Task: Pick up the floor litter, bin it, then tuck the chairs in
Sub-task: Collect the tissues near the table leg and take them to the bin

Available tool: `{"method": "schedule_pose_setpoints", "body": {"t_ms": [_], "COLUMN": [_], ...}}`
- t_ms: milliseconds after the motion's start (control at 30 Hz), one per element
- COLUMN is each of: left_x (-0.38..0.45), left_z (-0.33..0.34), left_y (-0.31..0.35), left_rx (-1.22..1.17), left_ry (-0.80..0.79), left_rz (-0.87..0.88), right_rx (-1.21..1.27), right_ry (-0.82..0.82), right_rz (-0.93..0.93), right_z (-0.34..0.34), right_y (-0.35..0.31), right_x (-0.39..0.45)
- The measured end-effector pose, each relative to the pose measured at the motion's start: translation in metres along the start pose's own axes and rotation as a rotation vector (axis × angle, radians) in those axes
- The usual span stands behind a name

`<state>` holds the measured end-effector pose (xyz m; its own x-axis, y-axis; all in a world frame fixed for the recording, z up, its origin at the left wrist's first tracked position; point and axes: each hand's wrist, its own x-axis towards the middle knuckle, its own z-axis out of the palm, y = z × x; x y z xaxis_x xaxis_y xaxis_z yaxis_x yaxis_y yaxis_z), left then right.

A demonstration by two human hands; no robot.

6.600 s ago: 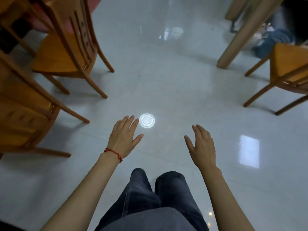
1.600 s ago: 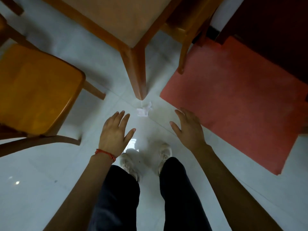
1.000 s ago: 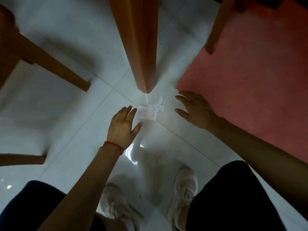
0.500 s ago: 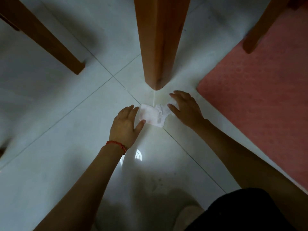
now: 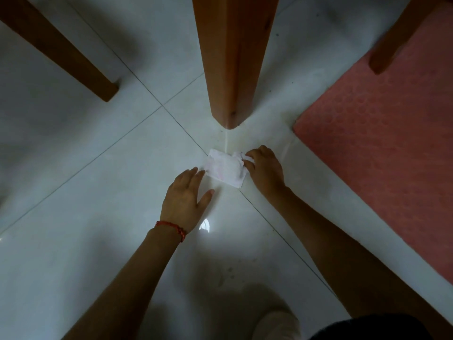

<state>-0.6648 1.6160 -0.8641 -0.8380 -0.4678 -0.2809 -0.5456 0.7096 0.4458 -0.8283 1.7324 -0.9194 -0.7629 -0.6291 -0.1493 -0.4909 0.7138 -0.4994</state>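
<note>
Right hand [image 5: 266,171] pinched tissue [image 5: 225,169] below table leg [image 5: 232,60]; left hand [image 5: 186,200] flat, fingers straight, at its opposite end.

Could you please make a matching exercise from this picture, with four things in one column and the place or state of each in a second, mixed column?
Things:
1. tissue
2. left hand
3. right hand
4. mat

Places or states:
A. pink, on the floor at the right
B. fingers straight, tips at the paper's left corner
C. white and crumpled, in front of the wooden table leg
D. fingers curled, pinching the paper's right end

Pairs: 1-C, 2-B, 3-D, 4-A
</note>
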Motion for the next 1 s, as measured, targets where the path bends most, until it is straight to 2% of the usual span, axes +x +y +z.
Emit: {"method": "schedule_pose_setpoints", "body": {"t_ms": [367,600,733,900,1000], "left_x": [0.030,0.067,0.073,0.075,0.069], "left_z": [0.015,0.032,0.036,0.039,0.040], "left_y": [0.025,0.026,0.022,0.023,0.021], "left_rx": [-0.100,-0.070,-0.030,-0.217,-0.365], "left_ry": [0.088,0.041,0.088,0.065,0.122], "left_rz": [-0.004,-0.071,-0.082,-0.168,-0.259], "right_rx": [0.394,0.512,0.504,0.517,0.521], "right_ry": [0.280,0.300,0.307,0.304,0.303], "right_rz": [0.204,0.338,0.364,0.365,0.369], "right_z": [-0.035,-0.042,-0.040,-0.034,-0.034], "right_y": [0.010,0.028,0.036,0.035,0.033], "right_x": [-0.024,-0.043,-0.048,-0.053,-0.054]}}
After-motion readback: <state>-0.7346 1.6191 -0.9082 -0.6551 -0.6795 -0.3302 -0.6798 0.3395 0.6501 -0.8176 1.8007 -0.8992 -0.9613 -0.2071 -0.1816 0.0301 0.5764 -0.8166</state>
